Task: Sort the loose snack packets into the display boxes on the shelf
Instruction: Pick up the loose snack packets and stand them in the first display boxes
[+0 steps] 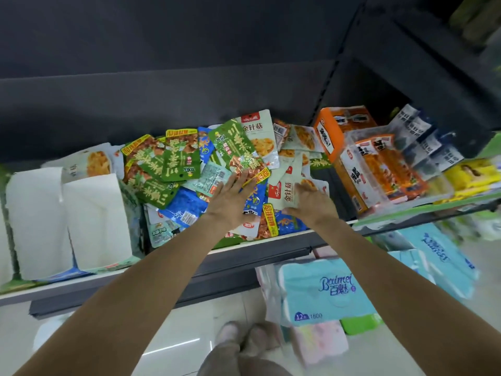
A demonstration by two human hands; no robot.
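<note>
Shelf (pixel 244 246) carries a loose heap of snack packets (pixel 189 169) under both hands, white display boxes (pixel 67 218) to their left, orange box (pixel 336 131) to their right.
</note>
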